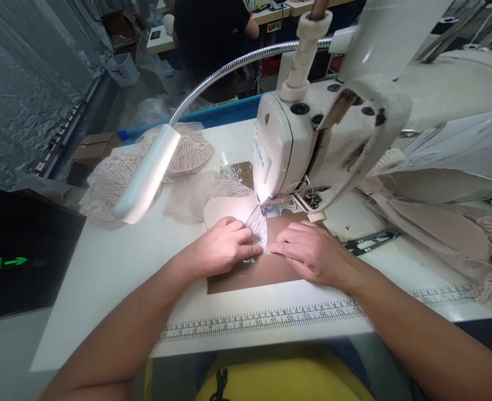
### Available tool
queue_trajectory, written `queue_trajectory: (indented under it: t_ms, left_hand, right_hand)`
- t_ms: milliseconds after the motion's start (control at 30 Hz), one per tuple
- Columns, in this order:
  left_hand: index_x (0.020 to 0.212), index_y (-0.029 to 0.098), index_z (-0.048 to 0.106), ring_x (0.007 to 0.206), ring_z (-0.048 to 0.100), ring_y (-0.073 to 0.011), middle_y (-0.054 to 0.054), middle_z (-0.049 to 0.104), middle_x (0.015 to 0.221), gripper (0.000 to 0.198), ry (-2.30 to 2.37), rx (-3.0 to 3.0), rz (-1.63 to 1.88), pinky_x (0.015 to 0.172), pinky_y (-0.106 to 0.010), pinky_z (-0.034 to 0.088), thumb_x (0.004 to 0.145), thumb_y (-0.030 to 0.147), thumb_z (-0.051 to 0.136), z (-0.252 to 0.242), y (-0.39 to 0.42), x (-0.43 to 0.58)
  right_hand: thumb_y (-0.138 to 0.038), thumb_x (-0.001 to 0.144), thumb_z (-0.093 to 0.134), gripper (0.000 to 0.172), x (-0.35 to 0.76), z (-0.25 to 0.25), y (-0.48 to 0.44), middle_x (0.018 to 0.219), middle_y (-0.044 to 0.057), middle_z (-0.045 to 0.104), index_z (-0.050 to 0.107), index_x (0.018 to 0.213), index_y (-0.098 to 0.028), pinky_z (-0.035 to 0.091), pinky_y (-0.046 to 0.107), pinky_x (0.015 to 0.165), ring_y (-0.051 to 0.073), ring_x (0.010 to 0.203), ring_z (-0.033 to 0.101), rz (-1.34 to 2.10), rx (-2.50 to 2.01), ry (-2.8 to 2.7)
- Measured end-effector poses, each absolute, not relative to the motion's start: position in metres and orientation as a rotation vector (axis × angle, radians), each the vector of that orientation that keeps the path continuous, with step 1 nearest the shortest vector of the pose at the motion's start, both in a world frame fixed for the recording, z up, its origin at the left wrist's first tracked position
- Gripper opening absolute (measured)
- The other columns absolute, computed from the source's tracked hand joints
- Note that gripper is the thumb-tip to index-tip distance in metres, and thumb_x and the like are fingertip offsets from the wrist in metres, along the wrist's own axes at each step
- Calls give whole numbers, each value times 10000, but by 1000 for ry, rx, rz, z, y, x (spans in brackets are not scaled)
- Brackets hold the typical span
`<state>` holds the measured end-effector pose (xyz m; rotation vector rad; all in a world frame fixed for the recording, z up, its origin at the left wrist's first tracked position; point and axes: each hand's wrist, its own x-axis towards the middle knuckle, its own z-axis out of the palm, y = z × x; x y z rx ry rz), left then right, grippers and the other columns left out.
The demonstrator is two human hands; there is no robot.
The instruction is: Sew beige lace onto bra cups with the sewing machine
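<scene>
A narrow strip of pale lace (257, 227) lies on a brown sheet (266, 267) and runs up under the presser foot (271, 205) of a white sewing machine (308, 139). My left hand (225, 245) presses on the strip's left side, fingers together and curled down. My right hand (308, 250) holds the strip's right edge against the brown sheet with its fingertips. The two hands almost touch at the lace. A beige padded cup (221, 210) lies just behind my left hand.
A gooseneck lamp (148, 172) hangs over the left of the white table (116, 262). Lace cups (187, 147) are piled at the back left, beige fabric pieces (446, 228) at the right. A ruler scale (262, 320) runs along the front edge. Another person (212, 33) stands beyond.
</scene>
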<state>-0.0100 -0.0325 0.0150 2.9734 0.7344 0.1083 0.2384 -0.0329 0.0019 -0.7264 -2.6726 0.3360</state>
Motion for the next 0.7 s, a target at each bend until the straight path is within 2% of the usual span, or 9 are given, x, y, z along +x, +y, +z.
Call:
queue_trajectory:
  t_ms: [300,500,700]
  left_hand:
    - [1197,251,622,765,454,-180,-64,597,867,315,738,2970,188,764,-339,375,938,198,450,11,-33,-11]
    - [1108,207,650,890,520,-186,-93,606,1190,249,836,2859,277,804,-329,420,925,244,485,15,-36,-5]
    - [1180,188,600,864,526,-193,-90,582,1285,310,1110,2915,227,758,-334,427,967,278,393,11,-32,11]
  right_hand:
    - [-112,852,475,283,237,-1,-34,797,36,599,657,1052,-193,310,297,662,168,755,453,284,-705,-2668]
    - [-94,829,474,270,234,-4,-36,781,40,591,657,1008,-178,291,307,661,176,744,426,170,-700,-2694]
    - [-78,800,479,251,231,1,-39,765,41,589,663,935,-181,279,307,672,180,739,415,143,-769,-2715]
